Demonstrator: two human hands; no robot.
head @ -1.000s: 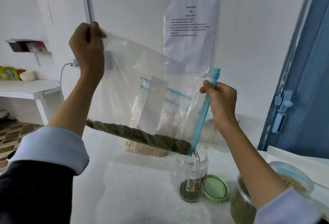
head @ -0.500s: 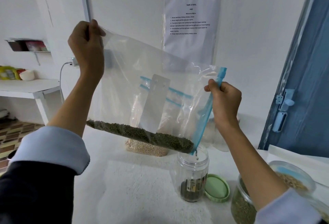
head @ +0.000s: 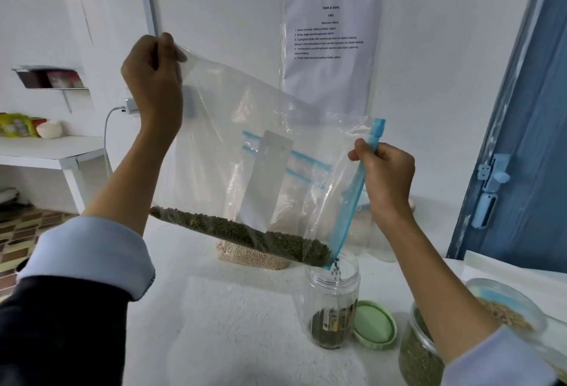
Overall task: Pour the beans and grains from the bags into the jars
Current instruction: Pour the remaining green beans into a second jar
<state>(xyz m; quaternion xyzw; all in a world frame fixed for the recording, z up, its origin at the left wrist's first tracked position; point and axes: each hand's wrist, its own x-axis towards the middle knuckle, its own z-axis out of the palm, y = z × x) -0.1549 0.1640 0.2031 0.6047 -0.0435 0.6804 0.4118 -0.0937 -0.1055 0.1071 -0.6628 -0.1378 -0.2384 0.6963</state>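
A large clear zip bag (head: 245,128) with a blue zipper strip hangs tilted in the air. My left hand (head: 152,75) grips its raised bottom corner. My right hand (head: 385,177) pinches the blue zipper edge lower down. Green beans (head: 245,232) lie along the bag's low edge and trickle from its lowest corner into a small clear jar (head: 333,302) standing on the white table (head: 214,324). The jar holds a shallow layer of green beans.
A green lid (head: 374,324) lies right of the jar. A second bag of pale grains (head: 254,258) stands behind. At the right are a jar of green beans (head: 417,352) and a container of tan grains (head: 506,312). A blue door (head: 527,170) stands at the right.
My right hand has dropped a little and shifted right with the zipper edge. Beans keep falling into the jar. My left hand holds steady.
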